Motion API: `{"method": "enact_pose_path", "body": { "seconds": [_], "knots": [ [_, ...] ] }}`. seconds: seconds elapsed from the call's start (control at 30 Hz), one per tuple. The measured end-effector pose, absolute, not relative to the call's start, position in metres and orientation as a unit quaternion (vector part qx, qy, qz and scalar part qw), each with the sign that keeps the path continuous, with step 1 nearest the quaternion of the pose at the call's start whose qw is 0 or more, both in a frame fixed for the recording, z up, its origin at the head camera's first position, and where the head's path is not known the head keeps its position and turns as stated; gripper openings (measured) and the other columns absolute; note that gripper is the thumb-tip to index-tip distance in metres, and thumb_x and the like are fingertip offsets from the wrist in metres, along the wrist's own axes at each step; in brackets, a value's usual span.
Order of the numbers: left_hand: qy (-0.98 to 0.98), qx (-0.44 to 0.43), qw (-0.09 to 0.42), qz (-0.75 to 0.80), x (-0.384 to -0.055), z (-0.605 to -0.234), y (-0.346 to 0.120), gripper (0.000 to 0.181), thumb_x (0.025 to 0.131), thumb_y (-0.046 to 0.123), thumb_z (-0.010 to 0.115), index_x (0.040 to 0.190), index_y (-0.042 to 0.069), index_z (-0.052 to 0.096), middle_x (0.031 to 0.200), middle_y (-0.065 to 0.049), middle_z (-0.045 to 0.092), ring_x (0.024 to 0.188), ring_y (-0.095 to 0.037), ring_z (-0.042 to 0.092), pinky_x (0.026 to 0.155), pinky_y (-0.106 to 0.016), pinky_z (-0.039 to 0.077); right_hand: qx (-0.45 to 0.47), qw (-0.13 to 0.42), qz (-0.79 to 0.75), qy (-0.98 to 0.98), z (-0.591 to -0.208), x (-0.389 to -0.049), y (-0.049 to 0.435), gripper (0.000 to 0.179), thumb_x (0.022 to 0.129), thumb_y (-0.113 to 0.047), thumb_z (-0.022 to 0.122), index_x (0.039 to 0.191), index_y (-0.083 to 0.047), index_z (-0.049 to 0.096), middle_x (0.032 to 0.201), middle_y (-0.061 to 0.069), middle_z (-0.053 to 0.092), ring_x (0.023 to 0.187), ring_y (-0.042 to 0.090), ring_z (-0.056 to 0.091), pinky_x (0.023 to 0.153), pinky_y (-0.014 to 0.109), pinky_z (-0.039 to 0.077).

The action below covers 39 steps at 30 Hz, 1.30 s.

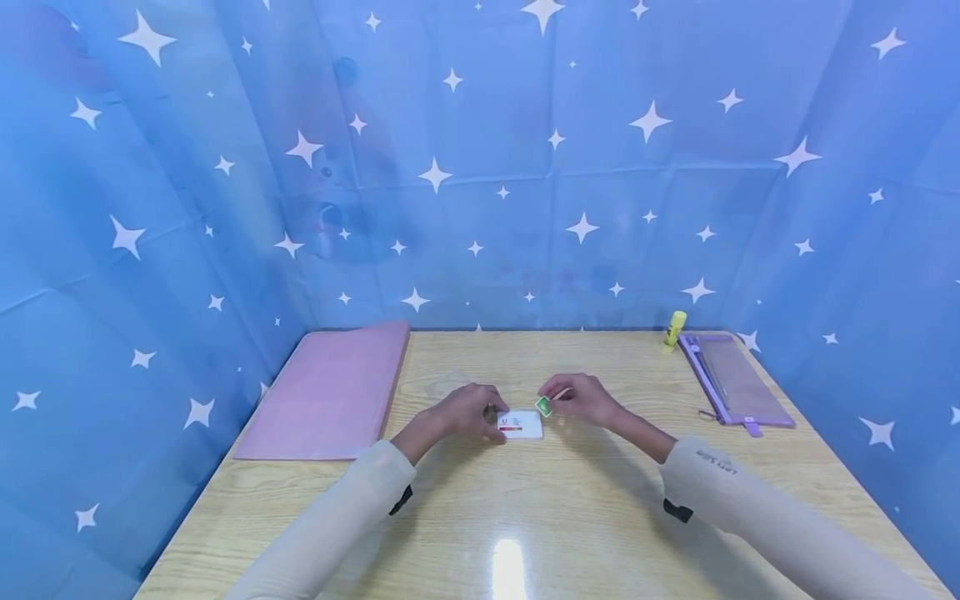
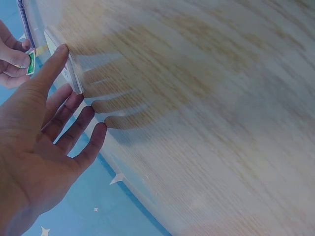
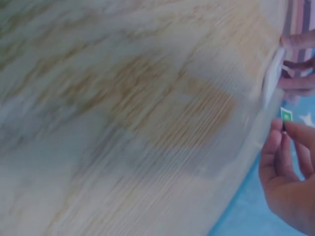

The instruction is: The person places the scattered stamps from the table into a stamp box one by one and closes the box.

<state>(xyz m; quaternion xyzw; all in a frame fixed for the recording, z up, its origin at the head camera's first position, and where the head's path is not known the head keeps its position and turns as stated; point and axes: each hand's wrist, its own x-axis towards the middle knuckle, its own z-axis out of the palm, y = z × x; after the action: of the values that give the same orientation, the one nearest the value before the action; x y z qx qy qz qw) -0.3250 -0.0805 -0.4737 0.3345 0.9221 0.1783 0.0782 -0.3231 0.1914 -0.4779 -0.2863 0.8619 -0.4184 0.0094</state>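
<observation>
On the table's middle lies a small flat white case with a red-and-dark printed label at its left end. My left hand holds it by its left part, thumb at the near edge and fingers at the far edge. In the left wrist view, the thumb rests on the rim of the case while the other fingers spread beside it. My right hand pinches a small green square piece with a white border between thumb and fingertips. That piece is tilted just over the right end of the case.
A pink folder lies on the left of the wooden table. At the back right stand a yellow glue stick and, beside it, a flat purple mesh zip pouch. A blue starred curtain surrounds the table's back and sides.
</observation>
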Motion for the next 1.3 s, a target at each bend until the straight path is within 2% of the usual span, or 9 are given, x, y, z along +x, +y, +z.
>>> {"method": "enact_pose_path", "body": {
  "seconds": [0.33,0.7,0.93,1.3],
  "knots": [
    [0.922,0.335,0.077,0.178,-0.323,-0.471,-0.079,0.052,0.082,0.034,0.091,0.126,0.011,0.076,0.115,0.0,0.071,0.094,-0.018,0.064,0.079,-0.025,0.048,-0.255,0.042,-0.454,0.853,-0.483,-0.318,0.181,0.011,0.094,-0.003,0.075,0.103,0.003,0.074,0.092,0.014,0.075,0.083,0.028,0.075,0.069,0.031,0.061],
    [0.922,0.339,0.075,0.174,-0.323,-0.471,-0.079,0.052,0.082,0.034,0.091,0.125,0.01,0.076,0.114,0.0,0.07,0.091,-0.014,0.061,0.079,-0.024,0.047,-0.25,0.04,-0.426,0.869,-0.492,-0.32,0.175,0.007,0.092,-0.008,0.078,0.098,-0.004,0.076,0.087,0.005,0.075,0.076,0.02,0.072,0.057,0.024,0.052],
    [0.923,0.336,0.076,0.174,-0.322,-0.469,-0.079,0.052,0.082,0.034,0.091,0.126,0.01,0.076,0.116,-0.001,0.071,0.092,-0.014,0.061,0.08,-0.025,0.047,-0.266,0.037,-0.409,0.872,-0.494,-0.319,0.177,0.007,0.091,-0.006,0.078,0.096,-0.003,0.074,0.086,0.006,0.075,0.073,0.017,0.07,0.061,0.023,0.052],
    [0.923,0.333,0.079,0.175,-0.322,-0.469,-0.079,0.052,0.082,0.034,0.091,0.125,0.011,0.076,0.114,0.001,0.07,0.089,-0.011,0.059,0.079,-0.024,0.047,-0.279,0.052,-0.41,0.867,-0.496,-0.318,0.176,0.007,0.092,-0.004,0.077,0.097,0.0,0.075,0.087,0.008,0.075,0.072,0.016,0.069,0.059,0.021,0.05]
  ]
}}
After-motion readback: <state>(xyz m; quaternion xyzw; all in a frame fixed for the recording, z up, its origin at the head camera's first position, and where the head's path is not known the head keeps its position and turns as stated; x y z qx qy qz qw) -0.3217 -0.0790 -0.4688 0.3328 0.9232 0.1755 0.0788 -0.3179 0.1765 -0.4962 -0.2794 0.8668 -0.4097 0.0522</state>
